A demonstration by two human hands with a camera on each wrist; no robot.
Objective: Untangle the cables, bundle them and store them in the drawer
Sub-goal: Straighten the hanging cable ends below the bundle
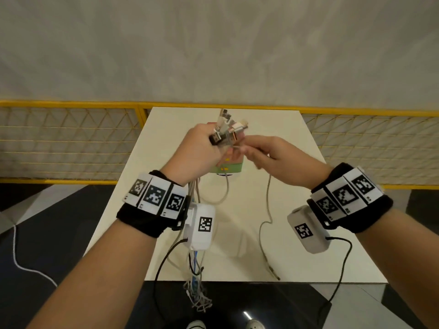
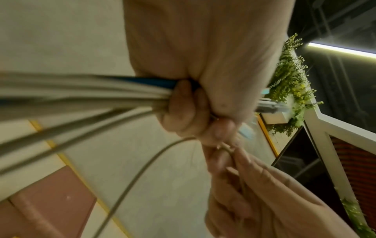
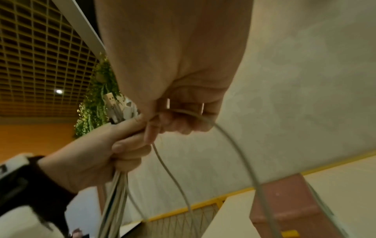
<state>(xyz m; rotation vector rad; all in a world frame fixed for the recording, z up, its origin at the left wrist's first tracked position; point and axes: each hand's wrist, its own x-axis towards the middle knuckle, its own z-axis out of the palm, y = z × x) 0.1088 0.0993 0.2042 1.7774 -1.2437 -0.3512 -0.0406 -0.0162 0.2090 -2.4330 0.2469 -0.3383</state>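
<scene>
My left hand (image 1: 202,148) grips a bundle of grey, white and blue cables (image 2: 85,95) in a fist above the table. Their plugs (image 1: 229,128) stick up out of the fist. The cable tails (image 1: 197,293) hang down past the table's near edge. My right hand (image 1: 268,155) pinches one loose grey cable (image 1: 267,210) right beside the left fist; the right wrist view shows that cable (image 3: 240,148) looping through its fingers. Its far plug (image 1: 274,273) lies on the table. A small pink and green drawer box (image 1: 228,166) stands behind the hands, mostly hidden.
The white table (image 1: 297,233) runs from a yellow mesh railing (image 1: 71,143) to a near edge above a dark floor. Black leads (image 1: 342,269) trail from both wrist cameras. A white cord (image 1: 23,264) lies on the floor at left.
</scene>
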